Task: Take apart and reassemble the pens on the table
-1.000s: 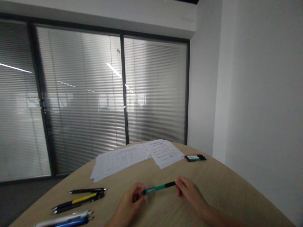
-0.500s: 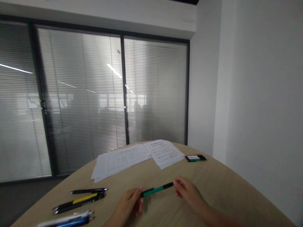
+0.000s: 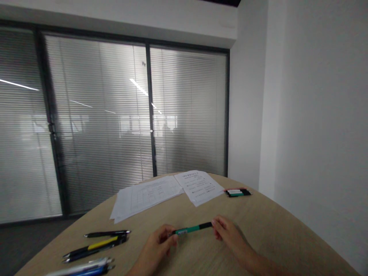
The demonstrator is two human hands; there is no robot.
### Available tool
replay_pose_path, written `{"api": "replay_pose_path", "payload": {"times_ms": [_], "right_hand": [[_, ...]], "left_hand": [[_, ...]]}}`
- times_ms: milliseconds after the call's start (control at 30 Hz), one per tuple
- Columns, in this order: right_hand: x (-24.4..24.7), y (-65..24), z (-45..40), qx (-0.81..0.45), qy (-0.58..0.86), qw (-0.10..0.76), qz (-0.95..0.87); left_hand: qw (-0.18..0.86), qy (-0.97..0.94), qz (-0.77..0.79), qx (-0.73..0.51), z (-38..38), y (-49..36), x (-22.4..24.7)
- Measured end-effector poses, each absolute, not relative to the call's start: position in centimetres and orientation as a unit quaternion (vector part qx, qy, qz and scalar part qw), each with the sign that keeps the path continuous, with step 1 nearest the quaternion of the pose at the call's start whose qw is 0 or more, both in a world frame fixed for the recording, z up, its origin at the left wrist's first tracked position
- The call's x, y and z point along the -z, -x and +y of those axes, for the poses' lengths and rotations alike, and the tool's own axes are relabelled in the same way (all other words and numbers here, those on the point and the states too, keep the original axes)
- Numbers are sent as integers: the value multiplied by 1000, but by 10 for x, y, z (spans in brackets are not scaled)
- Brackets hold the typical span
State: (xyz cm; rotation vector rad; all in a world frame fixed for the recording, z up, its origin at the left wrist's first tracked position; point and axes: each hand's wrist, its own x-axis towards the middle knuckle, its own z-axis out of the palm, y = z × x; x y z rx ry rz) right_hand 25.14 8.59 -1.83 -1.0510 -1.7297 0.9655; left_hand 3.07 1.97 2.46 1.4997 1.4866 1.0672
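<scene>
A green pen [image 3: 189,229] with black ends is held level just above the table between both hands. My left hand [image 3: 161,242] pinches its left end between thumb and fingers. At the other end, the fingertips of my right hand [image 3: 225,232] close on the black grip, hiding the tip. A printed label shows on the green barrel. To the left of my left hand lie a black pen [image 3: 107,233], a yellow-and-black pen [image 3: 100,243] beside a dark one, and white and blue pens [image 3: 89,267] at the lower edge.
The round wooden table [image 3: 276,230] carries loose printed sheets [image 3: 149,197] and another printed page [image 3: 198,188] toward its far edge. Right of the page lies a small group of pens [image 3: 238,192]. Beyond stand a glass partition with blinds [image 3: 100,115] and a white wall [image 3: 316,115].
The green pen has been rolled about its length: its clip no longer shows and a label now faces me. My left thumb and fingers have shifted on its end. My right hand has barely moved.
</scene>
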Motion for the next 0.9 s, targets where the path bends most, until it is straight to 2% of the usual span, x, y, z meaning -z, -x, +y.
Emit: {"api": "replay_pose_path", "payload": {"times_ms": [133, 467, 700, 900], "right_hand": [[18, -251, 87, -395, 406, 435, -700], [17, -252, 85, -398, 396, 438, -702], [26, -252, 92, -376, 432, 424, -702], [24, -252, 90, -387, 408, 436, -702]], "left_hand": [[334, -617, 600, -384, 17, -30, -26], [361, -608, 615, -348, 23, -25, -17], [321, -614, 569, -443, 24, -27, -21], [330, -628, 592, -382, 16, -28, -27]]}}
